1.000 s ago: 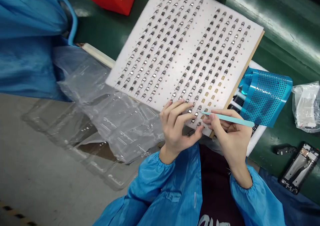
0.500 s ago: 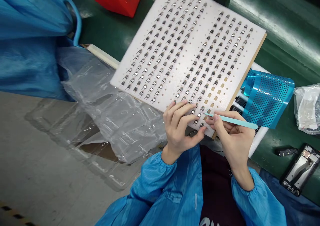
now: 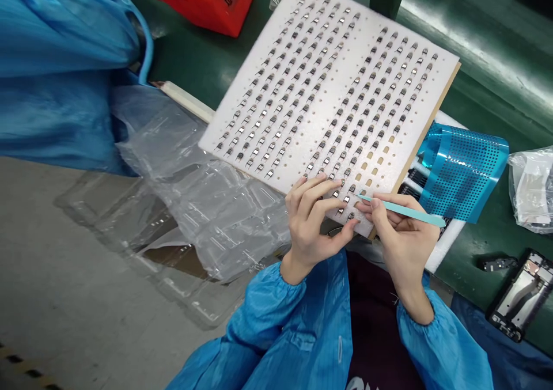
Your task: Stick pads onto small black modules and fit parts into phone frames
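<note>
tweezers [image 3: 401,207]: pale turquoise | foam board [image 3: 425,99]: white, hole-dotted | clips [image 3: 346,199]: silver, rowed | film [image 3: 462,174]: blue, black-dotted

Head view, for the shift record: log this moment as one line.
left hand: on small metal parts | right hand: holds teal tweezers | white foam board: rows of parts

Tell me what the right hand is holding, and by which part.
The right hand pinches light-blue tweezers around the middle of their shank.

Right hand [image 3: 404,237] holds teal tweezers [image 3: 406,210], tip among metal clips [image 3: 346,199] seated in the white perforated foam board [image 3: 432,84]; left hand [image 3: 311,217] rests at the board's 6 o'clock edge.
</note>
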A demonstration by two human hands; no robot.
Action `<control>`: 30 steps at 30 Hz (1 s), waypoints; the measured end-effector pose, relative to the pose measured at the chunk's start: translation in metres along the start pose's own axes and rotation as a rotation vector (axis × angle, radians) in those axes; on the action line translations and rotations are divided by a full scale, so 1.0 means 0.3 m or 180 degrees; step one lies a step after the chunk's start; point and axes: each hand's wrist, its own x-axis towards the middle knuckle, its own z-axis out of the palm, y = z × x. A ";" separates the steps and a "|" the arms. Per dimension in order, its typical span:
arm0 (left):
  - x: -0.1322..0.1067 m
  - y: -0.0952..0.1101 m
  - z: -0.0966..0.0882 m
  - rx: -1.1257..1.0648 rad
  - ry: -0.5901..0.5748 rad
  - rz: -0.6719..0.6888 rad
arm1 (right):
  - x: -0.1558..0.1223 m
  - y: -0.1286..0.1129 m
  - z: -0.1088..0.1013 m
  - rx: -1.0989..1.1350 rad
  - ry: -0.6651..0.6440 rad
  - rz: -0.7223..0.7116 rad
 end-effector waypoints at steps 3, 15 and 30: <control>0.029 0.018 -0.036 -0.0328 -0.0076 -0.0388 | -0.009 -0.014 -0.018 0.0088 -0.0029 -0.0047; 0.121 0.075 -0.105 -0.1528 -0.0417 -0.0527 | -0.049 -0.063 -0.132 0.0353 -0.0641 0.0036; 0.114 0.117 -0.105 -0.1749 -0.0454 -0.0652 | -0.101 -0.069 -0.122 0.0037 -0.0343 -0.0580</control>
